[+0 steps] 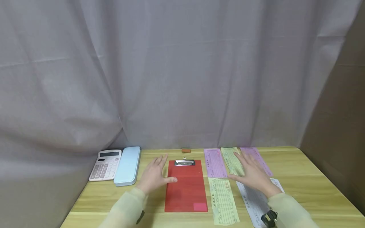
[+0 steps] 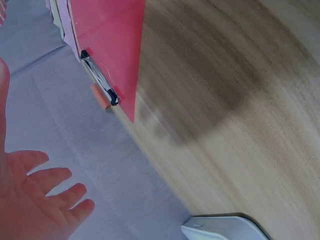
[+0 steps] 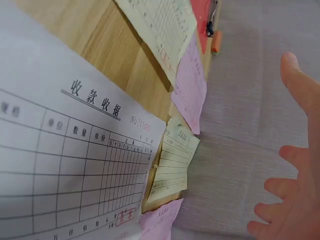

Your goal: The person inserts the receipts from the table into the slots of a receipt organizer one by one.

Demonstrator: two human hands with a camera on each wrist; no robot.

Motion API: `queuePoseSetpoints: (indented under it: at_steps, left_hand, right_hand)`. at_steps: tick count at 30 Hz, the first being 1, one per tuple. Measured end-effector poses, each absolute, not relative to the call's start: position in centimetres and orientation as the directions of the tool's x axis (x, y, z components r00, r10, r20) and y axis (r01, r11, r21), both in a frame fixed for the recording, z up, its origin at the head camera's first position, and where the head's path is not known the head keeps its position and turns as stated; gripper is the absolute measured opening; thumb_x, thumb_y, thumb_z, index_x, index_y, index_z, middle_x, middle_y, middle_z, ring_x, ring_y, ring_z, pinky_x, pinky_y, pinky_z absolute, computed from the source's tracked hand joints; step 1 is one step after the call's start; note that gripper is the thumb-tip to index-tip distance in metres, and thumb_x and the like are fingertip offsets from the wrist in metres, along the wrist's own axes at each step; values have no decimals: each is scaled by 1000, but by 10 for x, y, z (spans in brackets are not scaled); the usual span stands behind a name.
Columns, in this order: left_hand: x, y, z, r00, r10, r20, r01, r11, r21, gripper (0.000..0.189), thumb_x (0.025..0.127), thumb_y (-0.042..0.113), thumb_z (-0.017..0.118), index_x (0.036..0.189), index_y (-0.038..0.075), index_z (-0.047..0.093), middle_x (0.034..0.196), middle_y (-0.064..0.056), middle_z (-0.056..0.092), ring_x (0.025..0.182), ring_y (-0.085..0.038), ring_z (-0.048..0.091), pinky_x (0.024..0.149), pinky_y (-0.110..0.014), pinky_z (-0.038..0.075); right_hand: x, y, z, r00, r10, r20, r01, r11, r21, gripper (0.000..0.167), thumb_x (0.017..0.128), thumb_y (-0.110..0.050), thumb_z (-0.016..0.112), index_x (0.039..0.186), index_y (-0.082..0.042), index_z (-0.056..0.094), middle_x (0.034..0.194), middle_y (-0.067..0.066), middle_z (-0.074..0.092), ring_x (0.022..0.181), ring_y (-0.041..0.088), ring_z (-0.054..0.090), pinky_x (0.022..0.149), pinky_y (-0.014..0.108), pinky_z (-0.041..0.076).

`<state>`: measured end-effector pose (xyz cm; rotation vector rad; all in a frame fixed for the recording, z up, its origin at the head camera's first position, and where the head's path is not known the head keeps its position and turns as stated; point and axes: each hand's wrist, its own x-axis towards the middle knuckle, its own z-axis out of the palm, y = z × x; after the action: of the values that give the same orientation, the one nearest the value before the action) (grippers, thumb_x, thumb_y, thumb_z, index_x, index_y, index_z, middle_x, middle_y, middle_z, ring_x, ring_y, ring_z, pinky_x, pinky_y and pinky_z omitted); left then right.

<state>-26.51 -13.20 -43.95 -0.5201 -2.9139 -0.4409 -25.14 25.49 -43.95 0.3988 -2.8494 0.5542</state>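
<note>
A red clipboard [image 1: 185,190] with a metal clip [image 1: 184,162] lies on the table. My left hand [image 1: 155,175] is held above its left side, fingers spread, holding nothing. Over the receipt slips my right hand [image 1: 252,174] hovers with spread fingers, also holding nothing. Beneath and around it are a white receipt slip [image 1: 252,202], a yellow-green slip [image 1: 232,160] and a pink slip [image 1: 260,160], each partly hidden by the hand or arm. Another pink slip [image 1: 215,163] and a second yellow-green slip [image 1: 223,201] lie right of the clipboard. In the right wrist view the white slip [image 3: 70,165] shows a printed table.
A pink calculator [image 1: 105,166] and a light blue case [image 1: 127,166] sit side by side at the left. A small orange-brown block [image 1: 186,150] is at the table's back edge, behind the clip. A grey curtain [image 1: 182,72] hangs behind the table.
</note>
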Motion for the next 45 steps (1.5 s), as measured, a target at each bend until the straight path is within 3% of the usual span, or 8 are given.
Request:
queuePoseSetpoints:
  at_steps: [7,11,17,21,29,38,45]
  left_hand:
    - [-280,-124,-448,-910,343,231,410,826,387,93,72,60,72,143,9,42,140,-9,50,122,-36,46,99,-49,43]
    - [-289,-114,-453,-912,355,205,410,796,446,80,75,47,76,139,6,47,122,-12,63,122,-36,46,99,-50,43]
    - [-301,-102,-452,-935,330,129,350,797,493,66,77,39,77,129,4,56,116,-15,64,111,-32,52,92,-46,48]
    - [-312,-96,-451,-919,367,144,386,762,520,54,78,31,78,123,5,62,110,-13,66,99,-28,58,86,-40,51]
    - [-334,-84,-465,-873,436,218,486,747,453,43,77,20,78,116,5,68,106,-11,70,97,-29,64,86,-37,51]
    - [-352,-66,-479,-899,397,186,438,805,399,34,77,21,78,108,9,72,106,-3,71,105,-22,63,90,-32,50]
    - [-366,-61,-486,-881,410,236,470,813,345,18,78,19,77,94,11,75,88,2,72,85,-14,65,78,-27,53]
  right_hand:
    - [-270,254,-449,-924,-260,279,-348,875,-337,97,76,-57,69,146,-2,30,150,31,22,134,54,19,106,68,17]
    - [-281,253,-455,-917,-281,283,-372,858,-354,93,77,-50,72,142,3,34,147,31,26,134,52,22,105,67,19]
    - [-296,249,-462,-903,-297,310,-401,840,-366,88,76,-43,76,136,11,40,142,35,33,130,52,30,104,64,27]
    - [-308,247,-464,-905,-290,311,-399,834,-381,85,76,-38,77,134,12,42,138,34,39,126,52,37,102,63,31]
    - [-334,246,-471,-921,-267,283,-368,831,-416,67,80,-18,75,131,14,44,131,34,48,120,50,45,101,59,36]
    - [-358,235,-475,-918,-299,259,-383,836,-393,56,80,-16,74,126,8,54,122,27,58,110,46,56,95,56,43]
    - [-377,223,-481,-919,-303,254,-390,798,-459,50,80,-10,72,123,11,55,120,29,59,109,44,57,96,54,43]
